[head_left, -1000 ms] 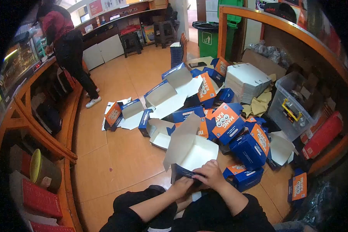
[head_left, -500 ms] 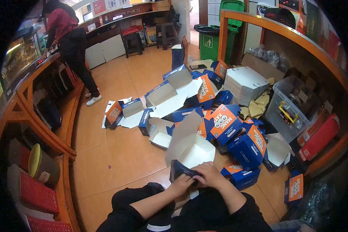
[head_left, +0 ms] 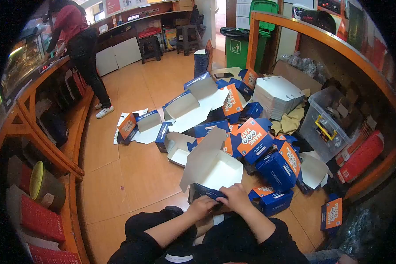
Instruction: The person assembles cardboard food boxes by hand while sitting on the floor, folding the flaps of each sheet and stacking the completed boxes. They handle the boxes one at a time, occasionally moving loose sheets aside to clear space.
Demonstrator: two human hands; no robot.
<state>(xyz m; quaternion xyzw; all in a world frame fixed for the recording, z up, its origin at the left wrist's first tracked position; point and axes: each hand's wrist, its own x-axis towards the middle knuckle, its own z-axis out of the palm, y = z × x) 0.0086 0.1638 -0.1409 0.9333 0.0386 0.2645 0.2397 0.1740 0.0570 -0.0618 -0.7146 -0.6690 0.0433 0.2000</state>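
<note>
Two hands meet on one open box [head_left: 219, 170] in the head view, low in the middle, just ahead of the person's dark-clothed knees. The box is blue outside and white inside, standing on the tan floor with its lid flap tilted up and to the left. The left hand [head_left: 201, 206] has its fingers curled shut on the box's near blue wall. The right hand [head_left: 236, 198] lies just beside it, touching it, with its fingers bent over the same wall and gripping it.

A small closed box [head_left: 271, 199], blue with an orange top, sits just to the right of the right hand. Beyond the open box spreads a loose pile of blue and orange boxes [head_left: 255, 140], some folded, some lying open with white insides up. A stack of flat white cardboard [head_left: 278, 93] stands behind the pile, near a clear plastic bin [head_left: 316, 115] on the right. A green waste bin [head_left: 238, 45] stands at the far wall. At upper left another person [head_left: 79, 42] in a red top leans at a wooden counter [head_left: 31, 112].
</note>
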